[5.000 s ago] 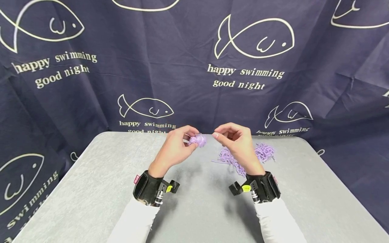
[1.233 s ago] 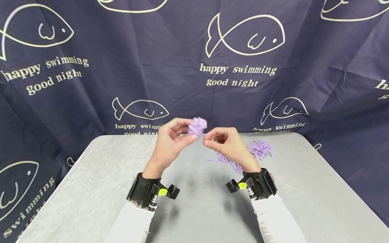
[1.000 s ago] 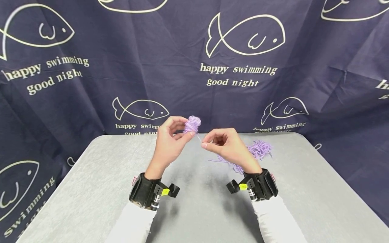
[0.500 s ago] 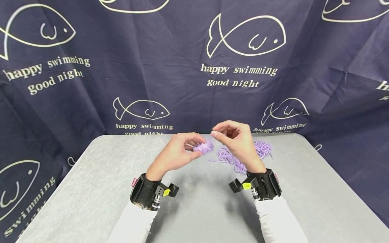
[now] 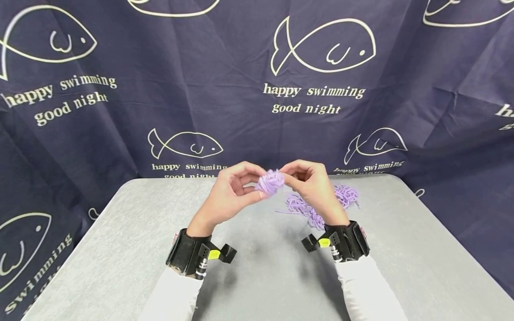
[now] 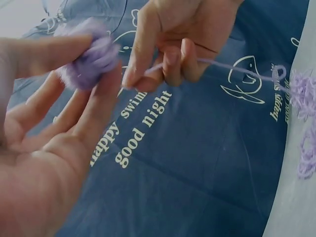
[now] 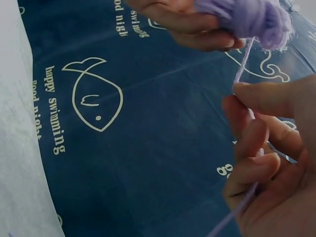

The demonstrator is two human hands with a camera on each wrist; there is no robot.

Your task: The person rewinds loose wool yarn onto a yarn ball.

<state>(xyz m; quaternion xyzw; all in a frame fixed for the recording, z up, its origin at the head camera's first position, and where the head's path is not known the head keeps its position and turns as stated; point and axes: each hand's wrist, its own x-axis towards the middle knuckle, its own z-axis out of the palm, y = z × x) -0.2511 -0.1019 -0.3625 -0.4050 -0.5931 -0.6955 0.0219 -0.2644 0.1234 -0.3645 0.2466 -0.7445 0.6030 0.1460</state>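
A small ball of purple yarn (image 5: 271, 182) is held above the grey table (image 5: 120, 249) between the thumb and fingers of my left hand (image 5: 233, 194). The same yarn ball (image 6: 91, 59) shows fuzzy in the left wrist view, and the ball (image 7: 252, 17) appears at the top of the right wrist view. My right hand (image 5: 309, 183) is close beside it and pinches the yarn strand (image 7: 243, 64) that runs from the ball. The strand (image 6: 237, 69) trails back to a loose yarn pile (image 5: 321, 203) on the table.
A dark blue curtain (image 5: 257, 80) printed with fish and words hangs behind and around the table. Black wrist straps (image 5: 188, 256) sit on both white sleeves. The table's far edge lies just behind the hands.
The left hand has lifted and turned the ball, and the right hand has come in close against it, still pinching the strand. Over the past seconds the hands circled round each other.
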